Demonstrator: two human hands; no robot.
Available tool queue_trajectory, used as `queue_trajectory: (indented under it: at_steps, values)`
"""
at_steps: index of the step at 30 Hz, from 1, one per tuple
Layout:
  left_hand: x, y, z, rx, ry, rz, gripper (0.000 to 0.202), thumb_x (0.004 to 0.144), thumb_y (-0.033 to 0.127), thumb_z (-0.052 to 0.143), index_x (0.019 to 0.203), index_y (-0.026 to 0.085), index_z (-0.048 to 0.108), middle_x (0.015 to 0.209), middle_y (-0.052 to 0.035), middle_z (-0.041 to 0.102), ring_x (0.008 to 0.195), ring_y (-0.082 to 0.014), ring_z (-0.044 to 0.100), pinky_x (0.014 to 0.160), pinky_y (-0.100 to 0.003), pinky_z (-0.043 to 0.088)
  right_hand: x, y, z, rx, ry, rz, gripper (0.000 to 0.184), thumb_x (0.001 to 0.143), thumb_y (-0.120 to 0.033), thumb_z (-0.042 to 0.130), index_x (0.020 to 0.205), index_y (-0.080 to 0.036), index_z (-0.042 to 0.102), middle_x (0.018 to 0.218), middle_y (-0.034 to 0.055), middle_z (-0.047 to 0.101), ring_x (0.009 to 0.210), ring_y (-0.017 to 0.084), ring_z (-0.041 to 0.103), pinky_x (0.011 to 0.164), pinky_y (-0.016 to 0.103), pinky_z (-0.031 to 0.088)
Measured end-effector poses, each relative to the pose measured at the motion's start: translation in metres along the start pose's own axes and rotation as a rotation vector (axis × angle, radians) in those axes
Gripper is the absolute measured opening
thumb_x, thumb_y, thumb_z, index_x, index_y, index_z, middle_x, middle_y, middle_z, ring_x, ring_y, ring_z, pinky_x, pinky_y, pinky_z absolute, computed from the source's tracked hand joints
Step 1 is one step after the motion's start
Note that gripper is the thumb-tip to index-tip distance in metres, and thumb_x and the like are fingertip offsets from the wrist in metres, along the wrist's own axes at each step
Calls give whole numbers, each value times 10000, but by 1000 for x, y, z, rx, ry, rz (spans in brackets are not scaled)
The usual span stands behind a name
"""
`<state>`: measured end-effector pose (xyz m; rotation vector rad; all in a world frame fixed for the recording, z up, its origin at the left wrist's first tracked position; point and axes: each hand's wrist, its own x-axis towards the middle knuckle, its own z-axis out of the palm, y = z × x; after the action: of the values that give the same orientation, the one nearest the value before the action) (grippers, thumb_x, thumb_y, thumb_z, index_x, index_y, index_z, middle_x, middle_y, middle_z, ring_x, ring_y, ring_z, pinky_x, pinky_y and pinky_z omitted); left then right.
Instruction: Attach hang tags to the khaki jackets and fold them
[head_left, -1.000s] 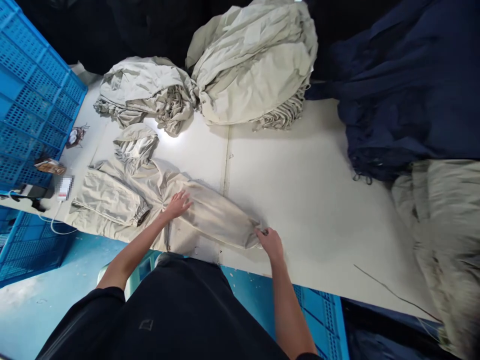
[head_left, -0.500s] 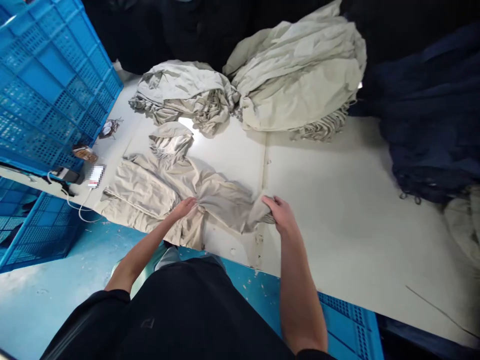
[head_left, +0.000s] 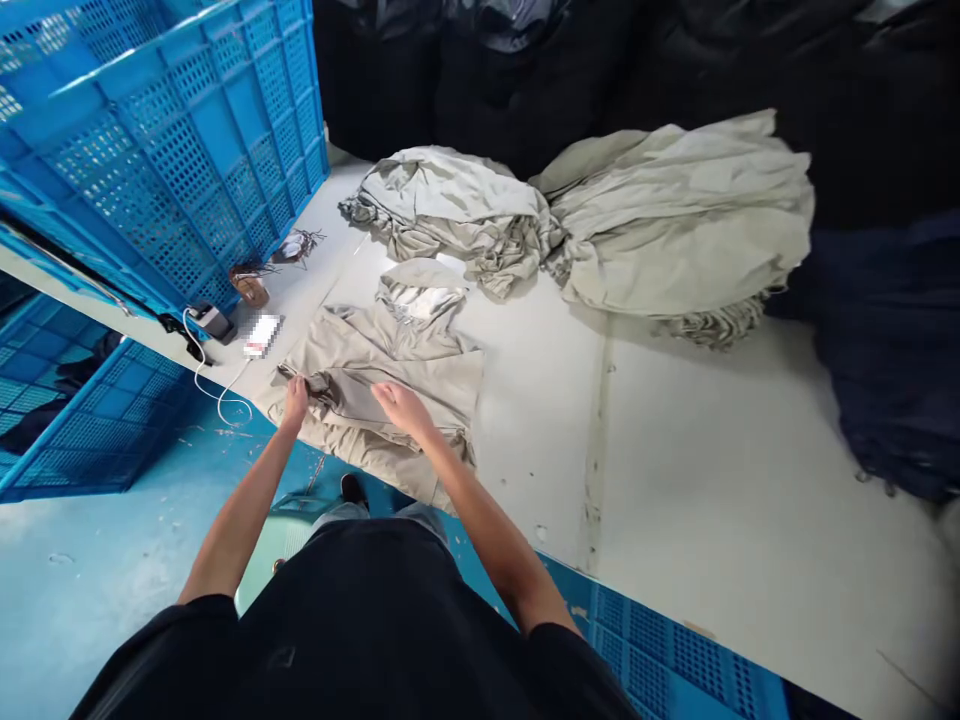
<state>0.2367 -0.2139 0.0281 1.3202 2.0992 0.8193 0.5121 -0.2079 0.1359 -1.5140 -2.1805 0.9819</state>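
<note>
Your beige jacket [head_left: 390, 390] lies spread flat on the white table [head_left: 675, 480], straight ahead of you at 12 o'clock, with its bunched hood [head_left: 420, 298] at the far end. The jacket's lower hem reaches the table's near edge [head_left: 525, 545] at about 6 o'clock, so there's little room on that side. The near edge runs from 9 o'clock round to 4 o'clock.

Your left hand [head_left: 296, 402] is clenched, pinching the dark, gathered sleeve cuff [head_left: 313, 385] at the jacket's 9 o'clock side. Your right hand [head_left: 401, 408] is open and released, fingers spread, palm down over the middle of the jacket, near your left hand at its 3 o'clock. You can't tell whether it's pressing on the fabric.

A crumpled beige garment pile [head_left: 450, 215] sits just past the hood at 12 o'clock, and a bigger one [head_left: 675, 225] lies beside it at 1 o'clock. A navy garment pile [head_left: 885, 350] sits well apart at 3 o'clock. A blue plastic crate [head_left: 180, 150] stands along the table's 10 o'clock edge. A charger [head_left: 212, 322] and blurred phone [head_left: 261, 336] lie near the jacket's 10 o'clock side.
</note>
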Motion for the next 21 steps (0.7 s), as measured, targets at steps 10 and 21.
queue_trajectory:
  at_steps: [10, 21]
  values:
    - [8, -23, 30, 259, -34, 14, 607, 875, 287, 499, 1446, 142, 350, 1493, -214, 402, 1450, -314, 312, 1136, -520, 336, -64, 191, 15, -436, 144, 466, 585, 991, -445, 268, 1453, -152, 476, 1543, 177, 394, 1425, 341, 328, 1095, 527, 316]
    - [-7, 31, 46, 534, -165, 433, 613, 868, 106, 358, 1472, 175, 441, 1588, -93, 332, 1492, -231, 244, 1237, -444, 145, -36, 197, 17, -540, 266, 239, 579, 1005, -362, 235, 1483, -99, 429, 1565, 158, 362, 1465, 306, 262, 1158, 447, 233]
